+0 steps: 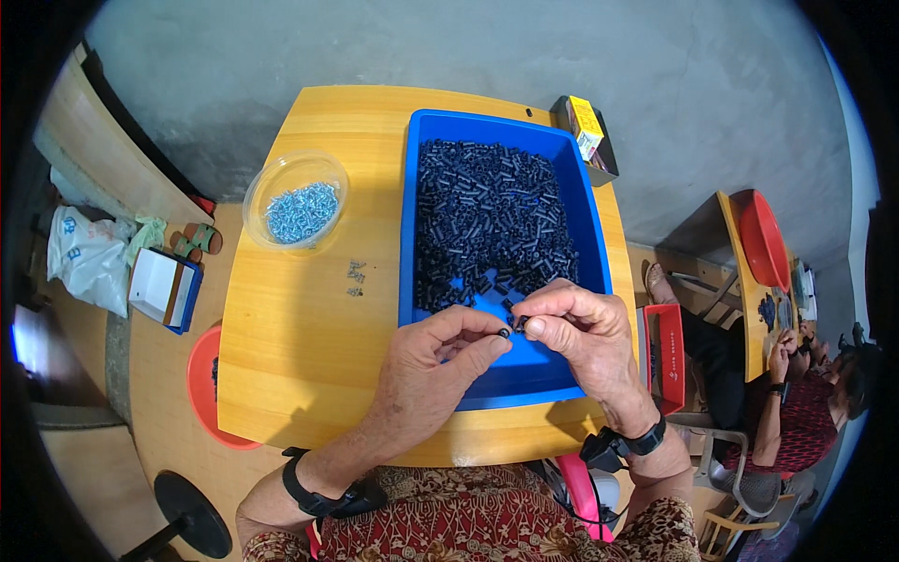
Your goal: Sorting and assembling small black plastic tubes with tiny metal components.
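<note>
Over the near end of a blue tray, my two hands meet with their fingertips close together. My left hand pinches a small black cylindrical piece between thumb and forefinger. A second small black piece is pinched in my right hand, nearly touching the first. Many short black tubular pieces fill the far part of the tray, while its near part shows bare blue bottom. Left of the tray stands a clear round bowl of small silvery screws.
Several loose screws lie on the yellow wooden table. A black box holding a yellow carton sits at the far right corner. Red tubs are on the floor. Another person works at a table on the right.
</note>
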Demonstrator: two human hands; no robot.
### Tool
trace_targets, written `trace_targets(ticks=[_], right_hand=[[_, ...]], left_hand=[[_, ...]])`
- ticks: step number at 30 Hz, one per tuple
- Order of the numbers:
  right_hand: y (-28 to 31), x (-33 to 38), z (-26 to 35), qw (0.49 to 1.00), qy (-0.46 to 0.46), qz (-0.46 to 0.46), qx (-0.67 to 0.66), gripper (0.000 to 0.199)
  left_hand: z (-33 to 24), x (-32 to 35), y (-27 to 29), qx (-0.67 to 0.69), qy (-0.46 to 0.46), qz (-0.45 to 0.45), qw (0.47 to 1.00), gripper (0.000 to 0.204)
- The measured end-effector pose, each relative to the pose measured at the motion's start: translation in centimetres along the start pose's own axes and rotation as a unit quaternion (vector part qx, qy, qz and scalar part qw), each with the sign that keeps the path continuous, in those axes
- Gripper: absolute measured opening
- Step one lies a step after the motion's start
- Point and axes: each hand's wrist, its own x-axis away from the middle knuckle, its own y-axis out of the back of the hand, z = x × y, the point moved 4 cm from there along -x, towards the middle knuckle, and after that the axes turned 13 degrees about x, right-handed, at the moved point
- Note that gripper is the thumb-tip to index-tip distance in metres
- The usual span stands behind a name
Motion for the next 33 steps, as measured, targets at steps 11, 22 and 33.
trace_targets(ticks=[11, 22, 33], right_hand=[[-0.4, 0.2, 1.3, 0.996, 0.054, -0.033, 0.069, 0.016], [-0.8, 0.1, 1.5, 0.993, 0.077, -0.034, 0.084, 0.016], [-0.8, 0.2, 1.1, 0.99, 0.095, -0.044, 0.093, 0.015]], left_hand=[[0.2, 0.0, 0.0, 0.005, -0.015, 0.001, 1.0, 0.015], [0.3, 0.0, 0.0, 0.005, -0.039, -0.01, 0.999, 0.017], [0.5, 0.1, 0.1, -0.015, -0.011, 0.007, 1.0, 0.016]])
